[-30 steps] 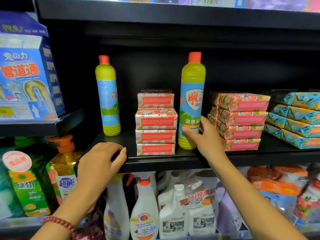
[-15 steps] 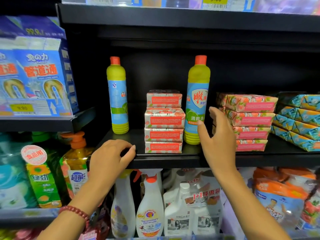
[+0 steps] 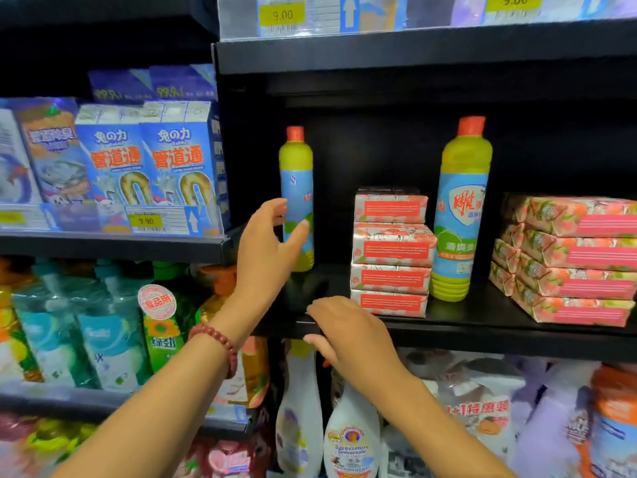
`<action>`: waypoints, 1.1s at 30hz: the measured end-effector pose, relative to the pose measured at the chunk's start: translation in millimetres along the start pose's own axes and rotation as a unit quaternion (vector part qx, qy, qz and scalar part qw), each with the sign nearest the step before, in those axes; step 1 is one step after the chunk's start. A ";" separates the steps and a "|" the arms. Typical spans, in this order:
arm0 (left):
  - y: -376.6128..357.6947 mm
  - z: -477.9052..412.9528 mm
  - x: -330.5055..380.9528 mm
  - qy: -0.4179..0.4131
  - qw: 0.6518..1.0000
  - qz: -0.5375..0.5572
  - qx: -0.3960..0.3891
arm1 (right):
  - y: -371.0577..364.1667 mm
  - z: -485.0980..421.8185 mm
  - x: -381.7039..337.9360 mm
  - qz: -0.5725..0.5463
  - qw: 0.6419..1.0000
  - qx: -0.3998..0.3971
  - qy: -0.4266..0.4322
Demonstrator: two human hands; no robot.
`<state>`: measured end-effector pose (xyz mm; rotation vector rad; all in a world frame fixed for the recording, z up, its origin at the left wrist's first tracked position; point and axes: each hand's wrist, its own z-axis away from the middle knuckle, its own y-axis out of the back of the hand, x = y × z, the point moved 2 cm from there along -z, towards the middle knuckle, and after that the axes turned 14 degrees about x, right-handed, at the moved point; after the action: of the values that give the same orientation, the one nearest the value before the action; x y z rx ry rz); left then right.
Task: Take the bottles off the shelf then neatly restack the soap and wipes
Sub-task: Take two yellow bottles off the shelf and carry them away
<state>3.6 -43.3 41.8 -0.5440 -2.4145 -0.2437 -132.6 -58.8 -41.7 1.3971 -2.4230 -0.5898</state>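
Two yellow-green bottles with orange caps stand on the black shelf (image 3: 482, 327). The left bottle (image 3: 295, 181) is at the shelf's left end; the right bottle (image 3: 462, 215) stands between two stacks. My left hand (image 3: 267, 246) is up at the left bottle with fingers spread on either side of its lower half, not closed round it. My right hand (image 3: 350, 334) lies palm down on the shelf's front edge, below the centre stack of soap packs (image 3: 391, 253). A second stack of pink packs (image 3: 579, 260) sits at the right, slightly skewed.
Blue drain-cleaner boxes (image 3: 144, 160) fill the neighbouring shelf to the left, level with the left bottle. Spray and pump bottles (image 3: 351, 439) crowd the shelf below. Another shelf with price tags (image 3: 282, 15) hangs overhead.
My left hand rose from the shelf edge to the left bottle. My right hand left the right bottle and dropped onto the shelf's front edge. The view shifted left and closer.
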 end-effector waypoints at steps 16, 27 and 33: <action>-66.7 -48.9 -48.3 0.111 0.992 0.053 -0.032 | -4.7 0.7 2.3 0.006 0.999 0.034 0.006; -22.5 -2.0 -18.6 0.040 0.988 0.148 -0.016 | 8.5 -1.1 0.1 -0.145 0.984 0.025 -0.101; 13.4 13.3 12.4 0.100 0.954 0.279 -0.051 | 56.9 -21.0 -3.3 -0.248 0.932 0.131 -0.229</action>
<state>-6.6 -23.2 39.8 -1.1583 -1.9657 -0.1680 -164.8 -34.7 3.9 2.2373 -2.5596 -0.8028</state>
